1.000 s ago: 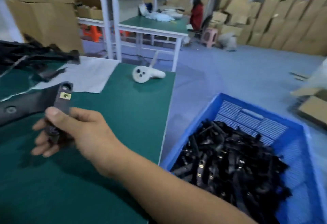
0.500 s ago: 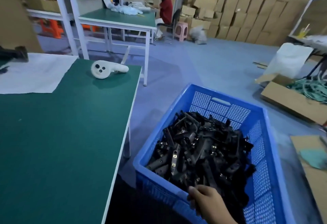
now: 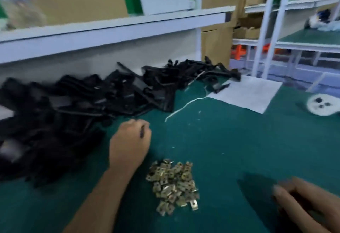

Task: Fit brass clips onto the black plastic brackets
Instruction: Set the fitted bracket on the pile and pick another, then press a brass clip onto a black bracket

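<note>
Left hand (image 3: 128, 144) is out over the green bench (image 3: 230, 140), back of the hand up, fingers curled under at the near edge of the bracket heap; a thin dark sliver shows beside its knuckles, and whether the fingers pinch anything cannot be told. Right hand (image 3: 305, 201) enters at the lower right corner, blurred, fingers bent downward above the bench; its grip cannot be told either, though a dark shape lies under it. Black brackets (image 3: 77, 107) lie in a long untidy heap along the back and left of the bench, against the base of the white shelf (image 3: 114, 28). Brass clips (image 3: 173, 185) sit in a small loose pile on the bench between the two hands, just right of the left forearm, apart from the brackets. White string (image 3: 184, 107) trails from the heap across the green surface. White sheet (image 3: 246, 92) lies flat at the back right of the bench, with one bracket end resting on its corner. White round device (image 3: 322, 104) with dark buttons lies at the right edge, near the sheet. Cardboard boxes (image 3: 77, 0) stand on the shelf above the heap.
</note>
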Action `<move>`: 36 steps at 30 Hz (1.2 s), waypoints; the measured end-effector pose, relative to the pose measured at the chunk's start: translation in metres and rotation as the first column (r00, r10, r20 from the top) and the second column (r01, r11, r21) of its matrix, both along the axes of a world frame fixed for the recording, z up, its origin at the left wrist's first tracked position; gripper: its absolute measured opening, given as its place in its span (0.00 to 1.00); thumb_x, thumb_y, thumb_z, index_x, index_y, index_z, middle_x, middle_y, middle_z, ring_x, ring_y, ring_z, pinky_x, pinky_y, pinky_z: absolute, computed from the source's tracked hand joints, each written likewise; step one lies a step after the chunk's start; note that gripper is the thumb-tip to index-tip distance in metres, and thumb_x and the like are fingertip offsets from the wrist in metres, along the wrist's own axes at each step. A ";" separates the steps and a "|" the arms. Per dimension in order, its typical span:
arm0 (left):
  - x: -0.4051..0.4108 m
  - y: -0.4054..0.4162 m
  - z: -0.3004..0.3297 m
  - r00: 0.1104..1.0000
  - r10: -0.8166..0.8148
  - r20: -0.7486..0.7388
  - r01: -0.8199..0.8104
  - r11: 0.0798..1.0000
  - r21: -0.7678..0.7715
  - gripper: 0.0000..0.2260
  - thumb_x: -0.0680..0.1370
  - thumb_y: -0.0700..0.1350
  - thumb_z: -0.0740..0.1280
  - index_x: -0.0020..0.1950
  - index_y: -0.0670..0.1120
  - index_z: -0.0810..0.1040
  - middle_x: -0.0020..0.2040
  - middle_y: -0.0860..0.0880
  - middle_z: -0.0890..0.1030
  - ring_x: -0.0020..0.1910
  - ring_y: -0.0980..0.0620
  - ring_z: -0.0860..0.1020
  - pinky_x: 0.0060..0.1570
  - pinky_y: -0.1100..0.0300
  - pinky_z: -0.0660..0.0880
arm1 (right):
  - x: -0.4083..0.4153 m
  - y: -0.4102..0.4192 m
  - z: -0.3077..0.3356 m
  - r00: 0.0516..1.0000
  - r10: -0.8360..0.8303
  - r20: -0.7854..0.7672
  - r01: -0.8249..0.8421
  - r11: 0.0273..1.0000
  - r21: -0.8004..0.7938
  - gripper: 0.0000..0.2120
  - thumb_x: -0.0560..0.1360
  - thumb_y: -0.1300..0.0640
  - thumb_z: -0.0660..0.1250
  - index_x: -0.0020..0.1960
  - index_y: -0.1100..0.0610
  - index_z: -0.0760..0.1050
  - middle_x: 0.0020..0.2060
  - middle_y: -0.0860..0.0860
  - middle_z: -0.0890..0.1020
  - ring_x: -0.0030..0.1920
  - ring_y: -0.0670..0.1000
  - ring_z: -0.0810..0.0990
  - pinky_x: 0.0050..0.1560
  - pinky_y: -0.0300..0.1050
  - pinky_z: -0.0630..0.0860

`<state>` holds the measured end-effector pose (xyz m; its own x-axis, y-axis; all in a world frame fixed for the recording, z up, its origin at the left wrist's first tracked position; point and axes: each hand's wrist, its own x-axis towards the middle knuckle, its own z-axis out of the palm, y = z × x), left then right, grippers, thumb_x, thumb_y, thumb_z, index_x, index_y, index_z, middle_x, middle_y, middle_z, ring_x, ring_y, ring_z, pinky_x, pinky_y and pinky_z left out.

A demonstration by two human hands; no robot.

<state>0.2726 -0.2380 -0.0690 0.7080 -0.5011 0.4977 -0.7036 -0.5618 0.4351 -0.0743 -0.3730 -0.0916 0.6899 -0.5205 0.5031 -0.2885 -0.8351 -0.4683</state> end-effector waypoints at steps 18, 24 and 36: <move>0.034 -0.002 -0.022 0.988 0.152 0.028 -0.155 0.964 0.217 0.21 0.84 0.56 0.59 0.74 0.49 0.74 0.68 0.48 0.76 0.67 0.48 0.73 0.67 0.51 0.71 | 0.331 -0.070 0.012 0.983 0.101 -0.152 -0.118 0.987 -0.109 0.19 0.80 0.36 0.64 0.65 0.45 0.72 0.49 0.48 0.81 0.48 0.56 0.82 0.44 0.51 0.78; 0.036 0.000 -0.019 0.992 0.125 0.026 -0.128 0.971 0.203 0.20 0.84 0.56 0.57 0.73 0.50 0.74 0.66 0.51 0.76 0.66 0.51 0.73 0.66 0.53 0.71 | 0.364 -0.065 0.016 0.990 0.105 -0.095 -0.125 0.966 -0.228 0.11 0.81 0.46 0.65 0.56 0.52 0.78 0.47 0.50 0.80 0.46 0.59 0.83 0.40 0.50 0.76; 0.051 0.011 -0.013 0.815 -0.286 -0.503 -0.052 0.830 -0.556 0.24 0.81 0.59 0.68 0.70 0.46 0.72 0.47 0.45 0.84 0.42 0.52 0.84 0.47 0.54 0.81 | 0.277 -0.009 0.018 0.874 0.485 0.026 -0.362 0.686 -0.631 0.07 0.80 0.57 0.72 0.55 0.59 0.83 0.40 0.51 0.78 0.33 0.52 0.78 0.28 0.51 0.78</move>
